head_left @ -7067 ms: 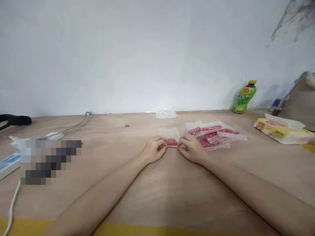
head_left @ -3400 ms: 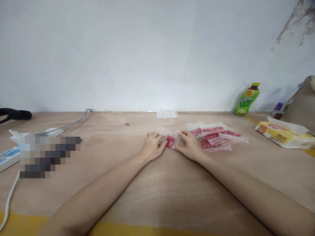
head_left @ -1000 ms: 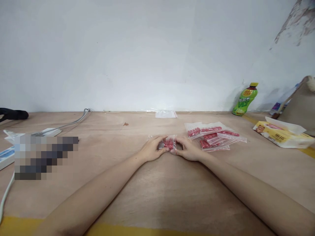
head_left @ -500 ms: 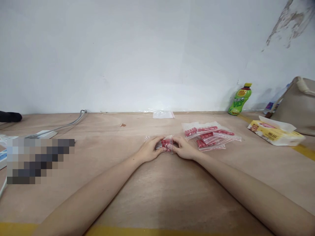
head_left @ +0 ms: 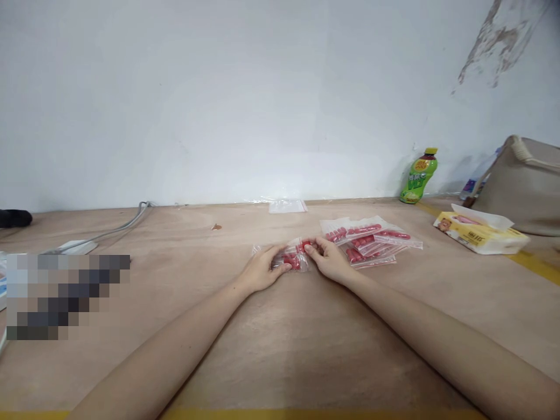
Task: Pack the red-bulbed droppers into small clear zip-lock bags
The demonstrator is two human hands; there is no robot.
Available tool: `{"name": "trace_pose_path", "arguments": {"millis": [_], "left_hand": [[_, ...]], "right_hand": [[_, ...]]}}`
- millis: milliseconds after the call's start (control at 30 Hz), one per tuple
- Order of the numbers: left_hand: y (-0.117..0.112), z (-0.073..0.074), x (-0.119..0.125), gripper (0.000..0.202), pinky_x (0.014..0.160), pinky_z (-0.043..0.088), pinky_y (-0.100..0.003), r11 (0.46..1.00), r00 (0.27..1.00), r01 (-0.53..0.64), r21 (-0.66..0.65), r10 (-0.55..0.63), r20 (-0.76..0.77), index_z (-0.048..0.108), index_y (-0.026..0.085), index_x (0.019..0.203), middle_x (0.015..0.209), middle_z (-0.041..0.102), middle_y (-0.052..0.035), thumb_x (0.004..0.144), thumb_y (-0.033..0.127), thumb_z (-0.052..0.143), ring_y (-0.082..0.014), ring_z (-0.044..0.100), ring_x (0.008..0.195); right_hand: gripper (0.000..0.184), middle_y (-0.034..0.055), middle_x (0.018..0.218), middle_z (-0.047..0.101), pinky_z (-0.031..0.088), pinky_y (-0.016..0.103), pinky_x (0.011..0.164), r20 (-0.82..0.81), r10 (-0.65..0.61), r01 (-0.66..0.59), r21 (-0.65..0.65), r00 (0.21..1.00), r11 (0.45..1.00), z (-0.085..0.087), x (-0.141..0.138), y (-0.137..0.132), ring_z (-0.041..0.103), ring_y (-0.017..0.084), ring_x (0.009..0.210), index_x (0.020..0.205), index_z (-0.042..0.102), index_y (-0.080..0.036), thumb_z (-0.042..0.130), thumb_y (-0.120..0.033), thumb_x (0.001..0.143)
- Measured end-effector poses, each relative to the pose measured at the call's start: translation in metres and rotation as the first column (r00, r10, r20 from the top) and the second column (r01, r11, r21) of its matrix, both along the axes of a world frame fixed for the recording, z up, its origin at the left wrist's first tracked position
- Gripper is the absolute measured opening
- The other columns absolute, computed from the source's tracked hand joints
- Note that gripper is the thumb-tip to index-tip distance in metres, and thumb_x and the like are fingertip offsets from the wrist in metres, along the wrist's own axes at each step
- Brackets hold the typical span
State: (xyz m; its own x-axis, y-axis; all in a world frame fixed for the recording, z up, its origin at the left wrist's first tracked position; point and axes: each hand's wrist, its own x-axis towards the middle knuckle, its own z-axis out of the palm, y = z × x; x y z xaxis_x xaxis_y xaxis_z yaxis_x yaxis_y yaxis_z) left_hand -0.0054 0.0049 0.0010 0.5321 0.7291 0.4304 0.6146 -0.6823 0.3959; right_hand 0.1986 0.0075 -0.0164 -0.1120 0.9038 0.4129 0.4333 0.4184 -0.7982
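A clear zip bag [head_left: 290, 261] with small red pieces inside lies on the table between my hands. My left hand [head_left: 265, 267] is closed on its left side, thumb in front and fingers behind. Between the thumb and fingers of my right hand [head_left: 329, 256] is a small rounded red piece [head_left: 306, 245], held at the bag's right end. Whether that piece is inside the bag's mouth or outside it, I cannot tell. Just right of my right hand lies a pile of filled zip bags [head_left: 371, 240], each with red pieces in it.
By the wall lie flat clear bags [head_left: 287, 206]. A green drink bottle [head_left: 419, 176], a yellow tissue pack [head_left: 481, 231] and a beige bag [head_left: 520, 181] stand at the right. A grey cable [head_left: 120, 226] and a blurred-out patch [head_left: 67, 296] are at the left.
My right hand has shifted its grip at the bag's right end, and a red piece now shows at its fingertips. My left hand stays on the bag. The whole view has shifted slightly.
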Motion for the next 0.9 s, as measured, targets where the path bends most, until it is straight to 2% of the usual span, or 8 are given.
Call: {"name": "trace_pose_path", "arguments": {"millis": [167, 267, 367, 467, 567, 667, 767, 900], "left_hand": [[0.001, -0.001, -0.014, 0.045, 0.093, 0.039, -0.038, 0.984, 0.983, -0.171, 0.038, 0.174, -0.067, 0.051, 0.018, 0.117, 0.116, 0.057, -0.0093, 0.081, 0.045, 0.048, -0.0243, 0.052, 0.107], [0.0, -0.002, -0.023, 0.042, 0.095, 0.036, -0.042, 0.954, 0.945, -0.292, 0.063, 0.298, -0.134, 0.054, 0.018, 0.114, 0.119, 0.055, -0.0104, 0.082, 0.045, 0.045, -0.0267, 0.047, 0.112], [0.001, -0.004, -0.028, 0.045, 0.098, 0.032, -0.045, 0.935, 0.918, -0.347, 0.068, 0.354, -0.18, 0.053, 0.017, 0.116, 0.123, 0.052, -0.0119, 0.084, 0.045, 0.041, -0.0282, 0.043, 0.117], [0.003, -0.006, -0.031, 0.049, 0.098, 0.03, -0.045, 0.939, 0.919, -0.336, 0.075, 0.345, -0.19, 0.051, 0.014, 0.118, 0.125, 0.051, -0.0139, 0.085, 0.046, 0.038, -0.0288, 0.041, 0.118], [0.005, -0.007, -0.038, 0.049, 0.099, 0.03, -0.044, 0.953, 0.929, -0.294, 0.077, 0.304, -0.209, 0.051, 0.015, 0.12, 0.126, 0.049, -0.013, 0.085, 0.047, 0.037, -0.0282, 0.04, 0.119], [0.007, -0.007, -0.047, 0.048, 0.099, 0.031, -0.042, 0.962, 0.935, -0.261, 0.083, 0.273, -0.227, 0.05, 0.018, 0.12, 0.126, 0.05, -0.0101, 0.085, 0.048, 0.037, -0.0261, 0.041, 0.12], [0.008, -0.007, -0.052, 0.047, 0.098, 0.032, -0.041, 0.96, 0.931, -0.264, 0.095, 0.279, -0.234, 0.051, 0.019, 0.12, 0.126, 0.051, -0.0094, 0.085, 0.047, 0.038, -0.0258, 0.042, 0.119], [0.007, -0.005, -0.05, 0.048, 0.099, 0.032, -0.04, 0.96, 0.926, -0.261, 0.098, 0.278, -0.254, 0.05, 0.017, 0.121, 0.126, 0.05, -0.01, 0.086, 0.047, 0.036, -0.0256, 0.041, 0.119]], "right_hand": [[0.026, 0.0052, 0.081, 0.067, 0.051, 0.035, 0.067, -0.234, -0.064, 0.052, -0.059, 0.97, 0.997, 0.0, 0.008, 0.001, 0.064, 0.019, 0.067, 0.093, 0.057, -0.019, 0.053, -0.038, 0.076], [0.029, 0.0074, 0.089, 0.067, 0.051, 0.036, 0.071, -0.285, -0.124, 0.145, 0.053, 0.95, 0.988, 0.006, 0.011, -0.003, 0.064, 0.019, 0.072, 0.099, 0.057, -0.018, 0.053, -0.036, 0.077], [0.025, 0.0083, 0.095, 0.064, 0.048, 0.037, 0.08, -0.157, -0.221, 0.259, 0.291, 0.962, 0.921, 0.012, 0.013, -0.009, 0.061, 0.02, 0.086, 0.099, 0.06, -0.019, 0.051, -0.031, 0.079], [0.022, 0.0082, 0.097, 0.061, 0.045, 0.038, 0.085, 0.063, -0.236, 0.184, 0.449, 0.97, 0.874, 0.011, 0.014, -0.011, 0.057, 0.02, 0.092, 0.097, 0.063, -0.022, 0.049, -0.025, 0.081], [0.024, 0.0079, 0.098, 0.06, 0.048, 0.036, 0.08, 0.241, -0.221, 0.099, 0.433, 0.945, 0.896, 0.003, 0.012, -0.009, 0.058, 0.02, 0.089, 0.099, 0.063, -0.023, 0.046, -0.022, 0.082], [0.023, 0.0065, 0.1, 0.06, 0.049, 0.034, 0.073, 0.408, -0.229, 0.071, 0.368, 0.884, 0.927, -0.002, 0.007, -0.008, 0.059, 0.02, 0.085, 0.098, 0.064, -0.024, 0.047, -0.022, 0.082], [0.022, 0.0054, 0.098, 0.062, 0.048, 0.032, 0.068, 0.514, -0.238, 0.07, 0.324, 0.824, 0.943, 0.001, 0.001, -0.012, 0.059, 0.02, 0.082, 0.096, 0.065, -0.024, 0.048, -0.022, 0.082], [0.02, 0.0049, 0.096, 0.063, 0.047, 0.03, 0.067, 0.567, -0.255, 0.085, 0.308, 0.783, 0.947, 0.009, -0.004, -0.018, 0.06, 0.019, 0.08, 0.093, 0.066, -0.022, 0.05, -0.02, 0.082]]}}
